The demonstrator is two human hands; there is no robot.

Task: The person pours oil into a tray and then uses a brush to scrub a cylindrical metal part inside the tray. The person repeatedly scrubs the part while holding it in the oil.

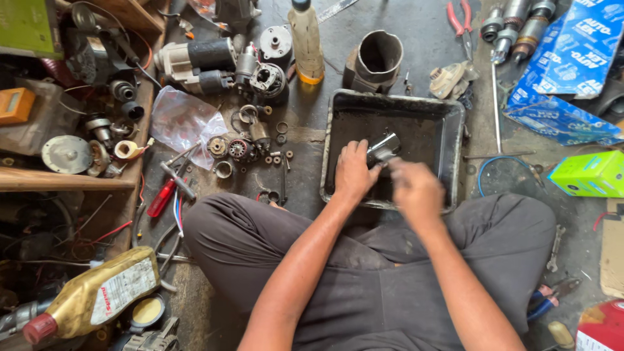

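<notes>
I sit cross-legged on a workshop floor over a black rectangular tray point(338, 123). My left hand point(354, 170) grips a shiny metal cylinder part point(383, 147) just above the tray's near side. My right hand point(416, 188) is blurred with motion, its fingertips at the part's near end; whether it holds anything small is unclear.
Dismantled motor parts point(214, 65), washers and rings lie left of the tray. A plastic bottle point(305, 39) and a metal sleeve point(379, 58) stand behind it. Red pliers point(460, 16), blue cartons point(572, 58), a green box point(595, 174), a red screwdriver point(162, 195) and an oil bottle point(97, 296) lie around.
</notes>
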